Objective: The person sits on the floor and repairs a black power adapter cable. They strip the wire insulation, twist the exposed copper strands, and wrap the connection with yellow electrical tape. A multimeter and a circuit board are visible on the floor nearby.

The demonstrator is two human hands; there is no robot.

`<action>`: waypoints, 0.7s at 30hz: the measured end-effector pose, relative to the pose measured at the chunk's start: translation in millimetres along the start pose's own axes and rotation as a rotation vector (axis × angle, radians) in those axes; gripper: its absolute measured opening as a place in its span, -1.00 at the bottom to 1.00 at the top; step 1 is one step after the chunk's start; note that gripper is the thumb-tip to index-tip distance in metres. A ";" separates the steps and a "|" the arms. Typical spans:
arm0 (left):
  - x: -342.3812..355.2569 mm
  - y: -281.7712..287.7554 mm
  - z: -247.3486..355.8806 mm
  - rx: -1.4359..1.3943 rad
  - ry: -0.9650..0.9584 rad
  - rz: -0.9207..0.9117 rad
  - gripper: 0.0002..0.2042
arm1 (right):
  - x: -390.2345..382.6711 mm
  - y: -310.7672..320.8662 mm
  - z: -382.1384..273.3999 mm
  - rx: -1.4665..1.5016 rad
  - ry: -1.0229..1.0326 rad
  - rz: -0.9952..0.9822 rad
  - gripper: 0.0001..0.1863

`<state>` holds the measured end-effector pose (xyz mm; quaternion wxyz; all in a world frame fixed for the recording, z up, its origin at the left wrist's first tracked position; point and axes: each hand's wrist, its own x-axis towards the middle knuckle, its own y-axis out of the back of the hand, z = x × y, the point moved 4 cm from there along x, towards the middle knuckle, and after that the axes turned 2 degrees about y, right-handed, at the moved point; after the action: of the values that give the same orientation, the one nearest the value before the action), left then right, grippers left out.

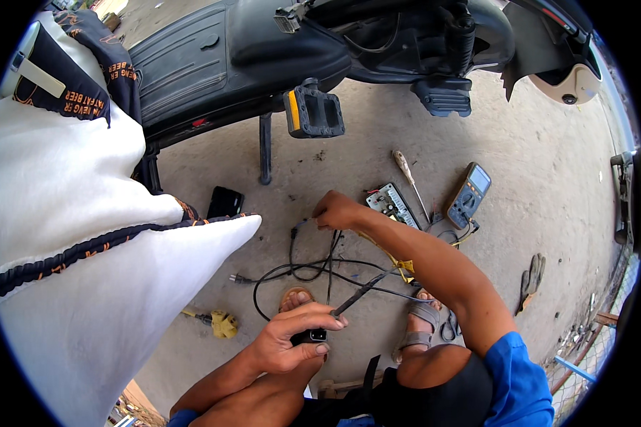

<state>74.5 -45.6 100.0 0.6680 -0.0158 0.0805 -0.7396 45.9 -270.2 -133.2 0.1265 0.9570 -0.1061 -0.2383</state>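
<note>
My left hand [299, 338] grips a small black connector [313, 334] low in the middle, with a thick dark cable [360, 293] rising from it to the right. My right hand [335, 210] reaches out over the concrete, its fingers closed on a thin cable [305, 223] near a dark plug. Black cables [263, 277] loop between my feet, one ending in a plug [238, 278]. Just right of my right hand lie an opened electronic board in a case [392, 203], a screwdriver [406, 167] and an orange-and-grey multimeter [468, 192].
A black scooter [185, 67] stands along the top, its pedal [313, 114] hanging over the floor. A white cloth [78, 185] fills the left. A phone [225, 203], yellow tool [223, 324] and glove [532, 281] lie on the concrete [534, 171]; a helmet [563, 80] is at top right.
</note>
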 end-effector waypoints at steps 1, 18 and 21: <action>-0.4 0.8 0.8 0.016 0.004 -0.001 -0.62 | 1.1 -2.0 0.4 0.019 -0.010 0.005 -0.74; -1.6 -2.5 -7.9 -0.020 -0.006 0.096 -0.67 | -1.9 2.0 -14.1 -0.139 0.103 0.006 -0.72; 0.4 -3.7 -7.4 -0.029 -0.015 0.097 -0.66 | 0.1 -2.4 -5.3 -0.077 0.088 0.063 -0.72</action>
<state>69.8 -44.9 93.2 0.7032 -0.0273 0.0870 -0.7051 48.9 -266.9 -129.4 0.1752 0.9572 -0.1213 -0.1956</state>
